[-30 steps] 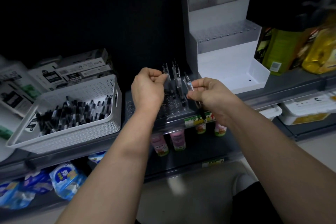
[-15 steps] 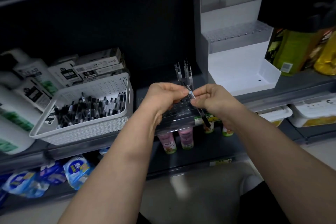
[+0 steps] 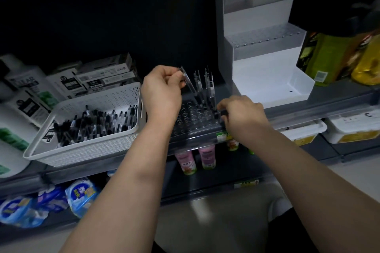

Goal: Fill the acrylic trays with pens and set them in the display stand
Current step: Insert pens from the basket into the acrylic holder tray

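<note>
A clear acrylic tray point(image 3: 191, 121) with rows of holes lies on the shelf at the centre. Several pens point(image 3: 205, 84) stand upright in its far holes. My left hand point(image 3: 162, 92) pinches the top of a clear pen point(image 3: 188, 80), tilted with its tip down over the tray. My right hand point(image 3: 242, 113) grips the tray's right edge. A white perforated basket point(image 3: 98, 144) full of loose black pens sits to the left. The white stepped display stand point(image 3: 263, 80) rises at the back right, with two clear trays on its upper steps.
Boxes of stationery point(image 3: 102, 76) and white bottles point(image 3: 18, 109) crowd the left of the shelf. Yellow-green oil bottles point(image 3: 337, 57) stand right of the stand. Pink bottles point(image 3: 195, 160) sit on the shelf below, with white tubs point(image 3: 353, 129) at the lower right.
Both hands held one pen together over the tray. Now my left hand has lifted that pen up and left, and my right hand has dropped to the tray's right edge.
</note>
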